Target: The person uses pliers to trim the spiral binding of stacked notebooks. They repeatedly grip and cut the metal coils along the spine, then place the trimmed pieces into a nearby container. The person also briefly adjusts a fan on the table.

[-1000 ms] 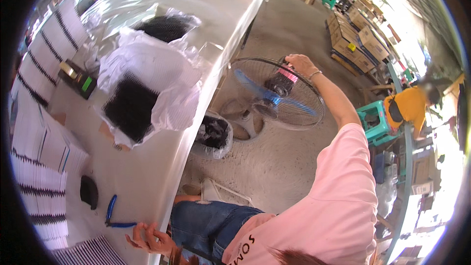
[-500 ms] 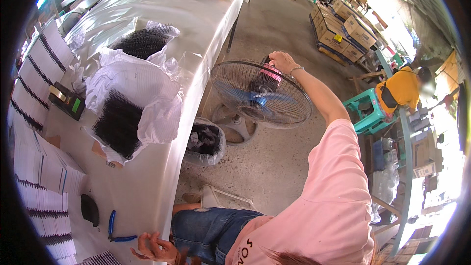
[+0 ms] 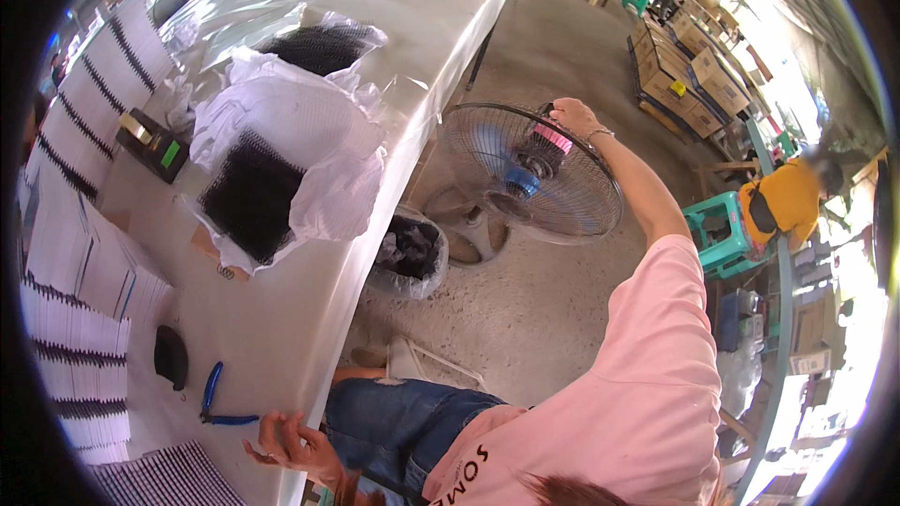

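Note:
My right hand (image 3: 576, 119) is closed on the rear of a standing fan (image 3: 525, 167), at the pink motor housing behind its round wire cage. The blades are blurred around a blue hub. Low at the table edge, my left hand (image 3: 302, 445) hangs with its fingers loosely bent and apart, holding nothing. Closest to it are blue-handled pliers (image 3: 230, 420) lying spread on the table. A small black curved object (image 3: 171, 358) rests beyond them. A black mass of binding coils (image 3: 251, 197) lies on crumpled white wrapping (image 3: 342, 192), with more black coils (image 3: 323, 49) behind.
Stacks of coil-bound books (image 3: 75, 328) line the table's left side, near a black tape dispenser (image 3: 155, 145). A lined bin (image 3: 412, 258) stands by the fan base. Cartons (image 3: 670, 84), a green stool (image 3: 717, 234) and a person in yellow (image 3: 783, 201) are to the right.
The whole view has shifted, moving the table and fan rightward in the picture. The blue blades, distinct before, are now blurred. My right hand stays on the fan; my left hand keeps its loose pose.

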Demonstrator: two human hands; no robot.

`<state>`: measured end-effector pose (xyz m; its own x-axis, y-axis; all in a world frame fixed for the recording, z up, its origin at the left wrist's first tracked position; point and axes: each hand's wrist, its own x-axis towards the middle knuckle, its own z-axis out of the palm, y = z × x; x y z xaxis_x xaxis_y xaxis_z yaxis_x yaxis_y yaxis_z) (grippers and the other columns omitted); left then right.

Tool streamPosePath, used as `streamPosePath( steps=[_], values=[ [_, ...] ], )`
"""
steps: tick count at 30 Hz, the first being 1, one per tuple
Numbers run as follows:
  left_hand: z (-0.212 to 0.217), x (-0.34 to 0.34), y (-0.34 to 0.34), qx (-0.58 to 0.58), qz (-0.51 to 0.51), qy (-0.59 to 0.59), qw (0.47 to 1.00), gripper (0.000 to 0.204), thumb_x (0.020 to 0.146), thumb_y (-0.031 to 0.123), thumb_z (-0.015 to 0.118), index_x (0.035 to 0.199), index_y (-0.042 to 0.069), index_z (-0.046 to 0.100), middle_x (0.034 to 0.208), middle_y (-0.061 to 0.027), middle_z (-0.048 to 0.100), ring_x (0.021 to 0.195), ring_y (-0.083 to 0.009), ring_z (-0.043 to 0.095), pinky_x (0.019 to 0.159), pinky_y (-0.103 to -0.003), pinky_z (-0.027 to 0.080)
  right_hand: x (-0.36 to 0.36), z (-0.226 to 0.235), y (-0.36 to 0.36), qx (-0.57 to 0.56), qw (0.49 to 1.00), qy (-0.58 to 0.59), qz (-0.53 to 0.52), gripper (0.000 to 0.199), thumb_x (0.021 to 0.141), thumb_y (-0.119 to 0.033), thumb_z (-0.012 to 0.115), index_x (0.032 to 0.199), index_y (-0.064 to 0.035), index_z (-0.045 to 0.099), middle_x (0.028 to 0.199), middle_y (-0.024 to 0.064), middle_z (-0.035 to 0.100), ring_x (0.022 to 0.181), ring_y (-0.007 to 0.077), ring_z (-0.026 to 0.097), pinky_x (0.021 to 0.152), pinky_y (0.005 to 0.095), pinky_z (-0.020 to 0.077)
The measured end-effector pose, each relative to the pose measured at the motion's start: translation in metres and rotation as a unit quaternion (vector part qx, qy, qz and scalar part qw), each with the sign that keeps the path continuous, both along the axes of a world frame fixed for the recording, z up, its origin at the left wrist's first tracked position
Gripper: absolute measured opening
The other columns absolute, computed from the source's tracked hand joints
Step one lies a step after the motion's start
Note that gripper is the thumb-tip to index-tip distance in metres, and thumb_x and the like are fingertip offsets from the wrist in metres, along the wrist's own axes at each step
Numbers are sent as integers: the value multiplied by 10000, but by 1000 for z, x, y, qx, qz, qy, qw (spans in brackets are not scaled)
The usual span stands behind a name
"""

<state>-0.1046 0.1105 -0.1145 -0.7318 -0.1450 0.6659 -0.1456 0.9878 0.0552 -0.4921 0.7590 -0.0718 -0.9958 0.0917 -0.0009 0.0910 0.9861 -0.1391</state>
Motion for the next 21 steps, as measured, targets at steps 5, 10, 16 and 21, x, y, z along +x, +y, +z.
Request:
streamPosePath(
  steps=[5, 10, 16, 21],
  values=[
    [3, -7, 9, 18, 11, 0, 1000, 336, 758, -113, 583, 787, 203, 690, 1044, 33, 638, 1081, -166, 631, 1153, -614, 271, 3, -5, 19, -6, 999, 41, 22, 297, 884, -299, 614, 887, -3, 629, 910, 246, 650, 895, 411, 645, 799, 484, 491],
    [11, -2, 13, 41, 21, -6, 999, 332, 787, -117, 579, 808, 197, 684, 1043, 24, 633, 1073, -172, 632, 1148, -619, 290, -4, -8, 5, 2, 999, 32, 28, 303, 877, -294, 608, 886, 8, 635, 925, 248, 657, 904, 412, 649, 804, 485, 494],
    [40, -16, 4, 105, -26, 110, 988, 194, 932, -51, 540, 942, 113, 643, 1049, -63, 623, 1078, -239, 619, 1119, -573, 370, -5, -3, 14, 16, 1000, 0, 8, 290, 874, -309, 619, 933, -31, 674, 1008, 219, 693, 1005, 402, 659, 868, 501, 504],
    [79, -23, -2, 193, -18, 202, 960, 114, 1041, 69, 451, 1025, 91, 561, 1013, -112, 609, 1061, -256, 617, 1060, -551, 461, -2, -2, 13, 26, 1000, -1, 0, 281, 874, -303, 605, 935, -38, 674, 1013, 214, 693, 1002, 403, 659, 871, 505, 504]
  ],
)
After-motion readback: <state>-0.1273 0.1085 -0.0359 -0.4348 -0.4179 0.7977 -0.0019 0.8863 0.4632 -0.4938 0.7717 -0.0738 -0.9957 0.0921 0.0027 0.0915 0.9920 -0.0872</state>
